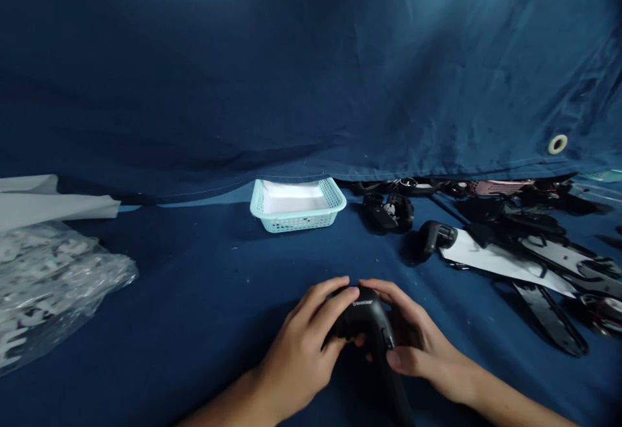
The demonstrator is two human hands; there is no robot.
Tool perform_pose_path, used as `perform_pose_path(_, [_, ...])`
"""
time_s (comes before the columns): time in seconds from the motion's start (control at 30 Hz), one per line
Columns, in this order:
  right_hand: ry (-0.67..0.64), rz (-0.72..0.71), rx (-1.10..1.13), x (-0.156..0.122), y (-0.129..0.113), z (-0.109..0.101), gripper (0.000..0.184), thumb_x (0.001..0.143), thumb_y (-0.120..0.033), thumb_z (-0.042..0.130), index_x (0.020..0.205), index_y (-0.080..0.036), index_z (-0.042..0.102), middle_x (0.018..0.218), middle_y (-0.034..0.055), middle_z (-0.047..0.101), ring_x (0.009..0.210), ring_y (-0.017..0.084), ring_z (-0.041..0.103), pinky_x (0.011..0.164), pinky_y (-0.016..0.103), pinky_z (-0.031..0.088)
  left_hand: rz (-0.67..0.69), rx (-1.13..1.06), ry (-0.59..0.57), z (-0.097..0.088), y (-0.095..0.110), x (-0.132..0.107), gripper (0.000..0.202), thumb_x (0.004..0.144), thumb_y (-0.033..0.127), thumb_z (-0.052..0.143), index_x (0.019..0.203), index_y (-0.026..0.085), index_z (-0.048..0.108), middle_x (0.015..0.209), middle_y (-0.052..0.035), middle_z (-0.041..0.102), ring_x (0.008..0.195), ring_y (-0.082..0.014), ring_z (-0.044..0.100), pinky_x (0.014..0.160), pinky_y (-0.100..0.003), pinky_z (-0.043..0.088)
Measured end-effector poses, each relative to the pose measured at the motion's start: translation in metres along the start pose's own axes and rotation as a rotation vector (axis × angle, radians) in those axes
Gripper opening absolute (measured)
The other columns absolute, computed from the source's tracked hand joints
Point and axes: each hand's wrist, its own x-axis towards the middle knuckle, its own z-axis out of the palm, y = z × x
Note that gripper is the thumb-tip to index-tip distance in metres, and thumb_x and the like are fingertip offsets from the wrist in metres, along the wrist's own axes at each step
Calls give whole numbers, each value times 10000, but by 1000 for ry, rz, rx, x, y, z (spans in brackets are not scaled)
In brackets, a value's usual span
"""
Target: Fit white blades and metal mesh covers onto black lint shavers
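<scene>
Both hands hold a black handheld device (370, 313) with a rounded, bent head, small pale lettering and a long handle that runs down toward the bottom edge. My left hand (311, 343) grips the head from the left, its fingertips on top. Wrapped around the right side is my right hand (418, 336), with the thumb against the handle near a small switch or slot. The underside of the head is mostly hidden by the fingers. The device's exact kind cannot be made out.
A light-blue basket (301, 222) with white lining stands ahead, by a hanging dark blue cloth (291, 77). A clear plastic bag (63, 284) of white-grey parts lies left. Black device parts (389, 212), a white strip (500, 262) and a pink basket (500, 187) crowd the right.
</scene>
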Motion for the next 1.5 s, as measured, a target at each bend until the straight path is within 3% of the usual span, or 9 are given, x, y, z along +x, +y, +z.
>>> perform_pose_path(0.27, [69,-69,-219,-8,2,3,726,790,-368,709,1434,-333,375,1316,113,543,1024,305,653,861,490,532,141,78,60,-1,1,-2,577,885,-14,522,1410,206,428,1419,-101,469,1296,-218,471,1085,-416,475])
perform_pose_path(0.57, [131,-78,-280,-13,3,3,744,765,-317,718,1451,-316,429,1363,121,566,1103,370,623,905,551,514,156,113,74,-3,5,-1,574,884,-27,499,1403,206,425,1403,-106,480,1288,-220,477,1072,-427,481])
perform_pose_path(0.73, [159,-68,-312,-14,4,1,727,768,-323,721,1442,-326,448,1431,104,520,1252,405,517,935,549,501,154,123,68,-3,5,-3,586,879,-29,506,1410,202,417,1414,-101,467,1296,-217,469,1087,-409,465])
perform_pose_path(0.97, [176,-62,-360,-14,3,0,719,765,-398,720,1433,-309,470,1418,102,539,1172,397,576,927,539,497,156,136,67,-2,6,-3,578,881,-22,520,1406,198,422,1410,-96,466,1295,-212,464,1089,-393,460])
perform_pose_path(1.13, [152,-36,-279,-12,1,1,701,789,-383,701,1441,-333,448,1407,101,542,1107,361,615,912,526,504,124,117,57,-2,7,-2,577,881,-2,528,1404,218,422,1407,-89,477,1282,-215,478,1074,-411,476])
perform_pose_path(1.33, [49,54,24,3,-3,-2,590,863,-352,642,1419,-332,449,1318,69,577,1027,283,642,878,485,521,-79,100,-33,-1,7,3,605,878,55,538,1425,268,388,1417,-71,471,1286,-235,480,1083,-468,462])
perform_pose_path(1.5, [105,119,141,8,-3,-3,425,905,-333,610,1327,-331,561,1235,46,594,951,245,639,831,463,547,-15,123,-21,-1,6,4,563,887,94,558,1407,252,412,1379,-82,497,1251,-239,505,1060,-459,480])
